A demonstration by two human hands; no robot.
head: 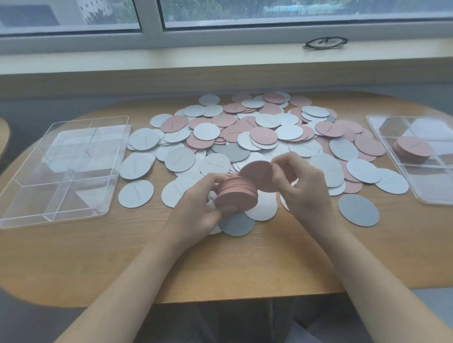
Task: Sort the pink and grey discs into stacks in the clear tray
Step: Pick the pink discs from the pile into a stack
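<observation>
Here, the left hand [200,204] curls around a thick stack of pink discs [236,196], thumb on the near side and fingers wrapped behind, holding it just above the surface [241,264]. The right hand [302,183] pinches a single pink disc [259,174] by its right edge between thumb and fingertips; the disc is tilted, its lower edge close to the top of the stack, though whether the two touch cannot be told.

Under and beyond both hands lies a broad loose heap of discs [248,135], pink and pale grey mixed and overlapping, some with small writing on their faces. A few darker grey discs lie at the near edge, one [358,209] just right of the right wrist and another [237,224] partly under the left hand.

To the left of the heap stands a clear tray [54,173] with dividers forming several compartments; nothing can be made out inside it. At the right edge of the surface sits a second clear tray [380,127], and in one of its compartments rests a short stack of pink discs [413,149].

Beyond the surface runs a window sill [226,53], with a pair of dark-rimmed glasses [325,42] lying on it beneath the window.
</observation>
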